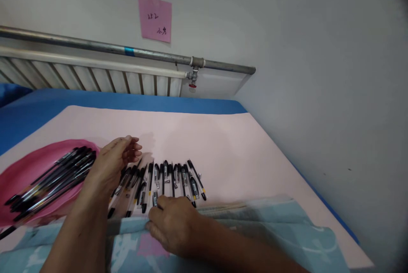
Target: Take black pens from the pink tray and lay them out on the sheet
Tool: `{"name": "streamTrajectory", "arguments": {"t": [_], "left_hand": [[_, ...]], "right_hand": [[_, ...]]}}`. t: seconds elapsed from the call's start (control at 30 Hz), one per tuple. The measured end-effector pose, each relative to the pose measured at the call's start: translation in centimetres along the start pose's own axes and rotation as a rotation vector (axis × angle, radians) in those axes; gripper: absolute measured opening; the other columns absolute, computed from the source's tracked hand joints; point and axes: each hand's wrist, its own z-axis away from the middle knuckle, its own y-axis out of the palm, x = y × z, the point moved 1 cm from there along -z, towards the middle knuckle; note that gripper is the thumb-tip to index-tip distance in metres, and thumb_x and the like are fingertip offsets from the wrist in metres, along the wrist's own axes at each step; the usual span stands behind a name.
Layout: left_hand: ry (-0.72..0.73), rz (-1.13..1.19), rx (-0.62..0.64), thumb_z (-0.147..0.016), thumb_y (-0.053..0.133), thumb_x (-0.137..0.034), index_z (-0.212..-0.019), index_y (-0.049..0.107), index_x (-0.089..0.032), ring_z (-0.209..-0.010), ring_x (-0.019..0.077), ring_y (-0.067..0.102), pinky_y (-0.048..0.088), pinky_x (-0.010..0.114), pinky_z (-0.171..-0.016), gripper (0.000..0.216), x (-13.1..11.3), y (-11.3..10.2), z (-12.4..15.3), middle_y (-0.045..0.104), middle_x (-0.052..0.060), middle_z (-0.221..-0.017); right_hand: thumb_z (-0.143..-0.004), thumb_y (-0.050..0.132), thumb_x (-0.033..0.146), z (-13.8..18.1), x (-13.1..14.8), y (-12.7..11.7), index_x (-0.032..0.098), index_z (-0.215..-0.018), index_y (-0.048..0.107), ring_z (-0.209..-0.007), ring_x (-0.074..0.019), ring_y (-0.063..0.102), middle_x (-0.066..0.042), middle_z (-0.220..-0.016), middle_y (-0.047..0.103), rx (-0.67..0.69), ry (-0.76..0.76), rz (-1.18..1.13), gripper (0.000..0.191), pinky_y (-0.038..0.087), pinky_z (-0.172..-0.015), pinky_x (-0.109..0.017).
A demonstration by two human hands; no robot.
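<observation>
Several clear-barrelled pens [150, 179] with black ends lie side by side on the pink tabletop [223, 145], with short black pen caps [165, 168] and small metal clips scattered among them. My left hand [119, 154] is raised over the left end of the row, its fingers loosely bent and apart, with nothing visible in them. At the near ends of the pens is my right hand [175, 222], fingers curled together next to a pen cap [155, 199]. Whatever those fingers hold is hidden by the hand.
To the left, a pink basin [47, 154] holds a pile of pens [63, 175]. A light blue patterned cloth [261, 230] lies along the near edge. Beyond the table are a radiator [105, 77], a metal pipe [159, 55] and a wall with a pink note [155, 18].
</observation>
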Motion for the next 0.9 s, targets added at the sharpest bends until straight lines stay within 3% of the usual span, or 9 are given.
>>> {"name": "streamTrajectory", "arguments": {"t": [0.23, 0.43, 0.73, 0.9], "left_hand": [[-0.007, -0.011, -0.018, -0.061, 0.065, -0.039, -0.077, 0.061, -0.013, -0.053, 0.0113, 0.056, 0.044, 0.022, -0.047, 0.030, -0.3, 0.3, 0.4, 0.062, 0.001, -0.062], [-0.008, -0.021, -0.001, -0.062, 0.064, -0.039, -0.078, 0.060, -0.013, -0.054, 0.0116, 0.056, 0.044, 0.023, -0.049, 0.031, -0.1, 0.2, 0.2, 0.062, 0.002, -0.064], [-0.012, -0.048, -0.017, -0.064, 0.063, -0.038, -0.078, 0.061, -0.013, -0.054, 0.0112, 0.056, 0.043, 0.023, -0.052, 0.028, -0.2, 0.4, 0.5, 0.062, 0.001, -0.064], [-0.018, -0.048, -0.008, -0.063, 0.064, -0.041, -0.077, 0.061, -0.014, -0.056, 0.0118, 0.055, 0.043, 0.024, -0.054, 0.031, 0.0, 0.3, 0.3, 0.062, 0.001, -0.064]], "right_hand": [[-0.087, 0.042, 0.029, 0.1, 0.2, 0.0, 0.019, -0.072, 0.053, -0.061, -0.0155, 0.048, -0.001, -0.066, 0.055, 0.008, 0.096, -0.023, 0.022, 0.025, -0.038, -0.022], [-0.084, 0.047, 0.024, 0.1, 0.2, 0.3, 0.017, -0.066, 0.051, -0.067, -0.0152, 0.049, 0.000, -0.070, 0.057, 0.031, 0.039, 0.003, 0.020, 0.030, -0.044, -0.022], [-0.089, 0.041, 0.022, 0.5, -0.1, -0.1, 0.017, -0.069, 0.052, -0.067, -0.0123, 0.047, 0.000, -0.069, 0.056, -0.104, -0.008, -0.080, 0.023, 0.035, -0.055, -0.023], [-0.091, 0.035, 0.020, 1.7, -3.3, -2.2, 0.015, -0.074, 0.054, -0.073, -0.0129, 0.049, -0.004, -0.072, 0.057, -0.310, 0.261, -0.176, 0.026, 0.036, -0.064, -0.024]]}}
